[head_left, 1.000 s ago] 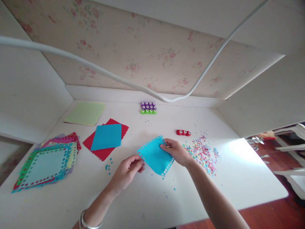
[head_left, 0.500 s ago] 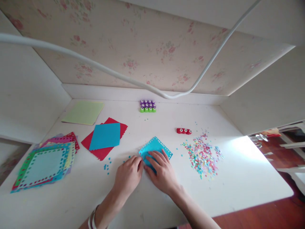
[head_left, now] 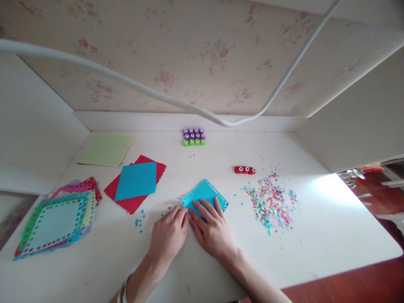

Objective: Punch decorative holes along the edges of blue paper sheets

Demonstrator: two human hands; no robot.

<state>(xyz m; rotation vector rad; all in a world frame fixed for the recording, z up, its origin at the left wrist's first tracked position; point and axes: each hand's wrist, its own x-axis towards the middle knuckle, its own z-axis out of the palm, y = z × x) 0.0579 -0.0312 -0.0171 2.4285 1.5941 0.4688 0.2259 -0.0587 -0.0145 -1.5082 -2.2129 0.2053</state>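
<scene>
A blue sheet of paper (head_left: pixel 202 191) lies turned cornerwise on the table, with small punched holes along its two far edges. My right hand (head_left: pixel 213 227) rests flat on it, fingers spread, pressing it down. At the sheet's left edge is my left hand (head_left: pixel 170 233), its fingers curled closed; whatever they may grip there is hidden. Small blue paper bits (head_left: pixel 139 223) lie left of that hand. Three red craft punches (head_left: pixel 245 170) stand in a row to the right, beyond my right hand. Purple and green craft punches (head_left: pixel 194 137) form a block at the back.
Stacked punched sheets (head_left: pixel 59 223) lie at the left. Near them are red paper (head_left: pixel 135 205) under blue paper (head_left: pixel 137 179), and pale green sheets (head_left: pixel 105 149). Colourful confetti (head_left: pixel 273 204) spreads at the right. A white cable (head_left: pixel 176 101) hangs across the view above the table.
The view has shifted slightly. My right hand's fingers lie a little lower on the blue sheet, uncovering more of its middle. My left hand stays closed at the sheet's left edge.
</scene>
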